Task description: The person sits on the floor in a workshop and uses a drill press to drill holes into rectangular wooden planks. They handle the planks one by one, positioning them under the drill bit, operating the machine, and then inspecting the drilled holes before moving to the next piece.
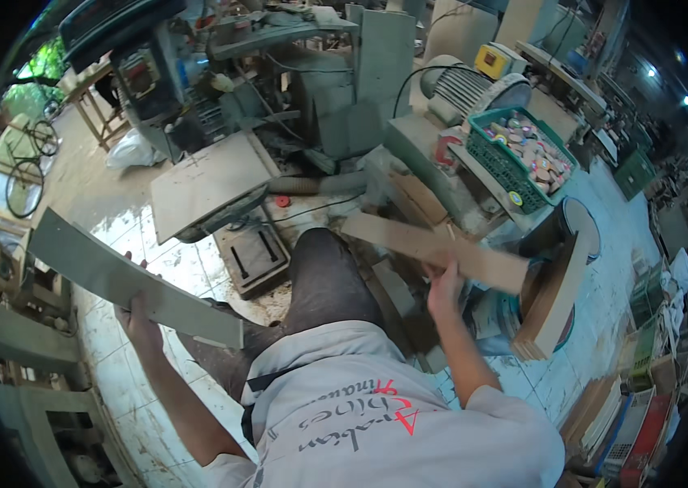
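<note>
My left hand (139, 313) is closed round a long, flat greyish board (132, 281), held tilted out to the left with its near end by my thigh. In my right hand (445, 286) is a shorter light-brown wooden board (433, 250), gripped at its lower edge and held out in front of my right knee. The fingers behind each board are partly hidden. Just right of the brown board, a stack of long wooden boards (554, 301) rests on top of a round container.
A machine with a flat metal table (212, 183) stands ahead on the left. A green crate (515, 167) of small pieces sits on a bench beside a motor (462, 88). A dark bucket (576, 228) stands at right; crates and boards line the far right.
</note>
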The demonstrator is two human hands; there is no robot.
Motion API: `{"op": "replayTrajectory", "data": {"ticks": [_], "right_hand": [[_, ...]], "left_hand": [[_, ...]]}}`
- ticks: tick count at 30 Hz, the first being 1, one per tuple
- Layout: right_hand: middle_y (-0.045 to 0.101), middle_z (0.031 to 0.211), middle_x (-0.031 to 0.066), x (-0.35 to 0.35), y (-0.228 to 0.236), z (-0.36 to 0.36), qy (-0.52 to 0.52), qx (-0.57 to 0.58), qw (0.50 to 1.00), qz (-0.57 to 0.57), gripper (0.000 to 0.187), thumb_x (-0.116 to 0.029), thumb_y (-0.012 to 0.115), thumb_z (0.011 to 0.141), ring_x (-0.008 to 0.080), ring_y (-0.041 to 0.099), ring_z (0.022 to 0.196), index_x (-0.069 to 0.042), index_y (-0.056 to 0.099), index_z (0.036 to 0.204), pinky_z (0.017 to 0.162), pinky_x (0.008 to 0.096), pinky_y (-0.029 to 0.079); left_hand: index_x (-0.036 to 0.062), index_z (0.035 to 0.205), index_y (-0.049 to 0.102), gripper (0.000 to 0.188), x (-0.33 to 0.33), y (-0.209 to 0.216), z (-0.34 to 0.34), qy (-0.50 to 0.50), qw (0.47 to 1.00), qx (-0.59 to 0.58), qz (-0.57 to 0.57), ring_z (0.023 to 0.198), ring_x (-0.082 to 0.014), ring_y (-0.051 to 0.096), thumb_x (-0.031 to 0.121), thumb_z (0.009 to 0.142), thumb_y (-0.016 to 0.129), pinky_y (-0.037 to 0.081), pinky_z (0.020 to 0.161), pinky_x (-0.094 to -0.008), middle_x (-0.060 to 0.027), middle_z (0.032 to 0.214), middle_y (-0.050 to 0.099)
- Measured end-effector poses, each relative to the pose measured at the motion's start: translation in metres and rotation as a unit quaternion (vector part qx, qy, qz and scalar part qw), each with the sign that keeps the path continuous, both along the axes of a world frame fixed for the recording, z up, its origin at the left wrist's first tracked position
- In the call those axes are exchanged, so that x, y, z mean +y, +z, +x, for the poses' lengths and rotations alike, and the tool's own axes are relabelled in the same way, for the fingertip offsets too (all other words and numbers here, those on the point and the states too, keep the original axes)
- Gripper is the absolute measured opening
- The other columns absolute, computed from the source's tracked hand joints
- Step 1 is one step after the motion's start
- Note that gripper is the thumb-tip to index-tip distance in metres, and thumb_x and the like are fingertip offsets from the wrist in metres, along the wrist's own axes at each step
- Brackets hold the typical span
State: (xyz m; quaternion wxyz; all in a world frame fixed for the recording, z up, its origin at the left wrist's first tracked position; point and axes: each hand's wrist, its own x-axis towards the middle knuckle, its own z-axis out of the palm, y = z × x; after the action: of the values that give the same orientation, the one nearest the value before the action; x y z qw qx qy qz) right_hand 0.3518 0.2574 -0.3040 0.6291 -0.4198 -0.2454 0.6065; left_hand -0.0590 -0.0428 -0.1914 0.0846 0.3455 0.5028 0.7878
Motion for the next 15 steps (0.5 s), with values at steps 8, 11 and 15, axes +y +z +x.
{"op": "replayTrajectory", "data": {"ticks": [8,11,15], "right_hand": [[0.051,0.127,0.0153,-0.014,-0.188,0.055,-0.054,0.189,0.961,-0.194,0.041,-0.029,0.053,0.097,0.0282,0.048,0.121,-0.003,0.046,0.128,0.102,0.0412,0.046],[0.057,0.116,0.0170,-0.023,-0.264,0.085,-0.048,0.237,0.952,-0.189,0.037,-0.029,0.052,0.098,0.0282,0.054,0.113,-0.002,0.050,0.123,0.100,0.0402,0.047],[0.064,0.101,0.0166,-0.070,-0.334,0.124,0.002,0.253,0.926,-0.281,0.031,-0.026,0.051,0.098,0.0297,0.062,0.097,-0.002,0.056,0.115,0.093,0.0382,0.051]], "left_hand": [[-0.0048,0.141,0.031,0.053,0.015,0.011,0.015,0.002,1.000,0.001,-0.018,0.129,-0.0339,0.045,0.006,0.093,0.049,0.051,0.095,-0.0409,-0.0202,0.146,0.035],[-0.0052,0.141,0.031,0.053,0.014,0.013,0.017,0.011,0.999,-0.002,-0.030,0.129,-0.0340,0.044,0.007,0.094,0.049,0.051,0.096,-0.0409,-0.0201,0.146,0.035],[-0.0056,0.142,0.029,0.054,0.013,0.016,0.018,0.031,0.999,-0.004,-0.042,0.130,-0.0350,0.044,0.006,0.093,0.049,0.050,0.097,-0.0413,-0.0207,0.146,0.035]]}}
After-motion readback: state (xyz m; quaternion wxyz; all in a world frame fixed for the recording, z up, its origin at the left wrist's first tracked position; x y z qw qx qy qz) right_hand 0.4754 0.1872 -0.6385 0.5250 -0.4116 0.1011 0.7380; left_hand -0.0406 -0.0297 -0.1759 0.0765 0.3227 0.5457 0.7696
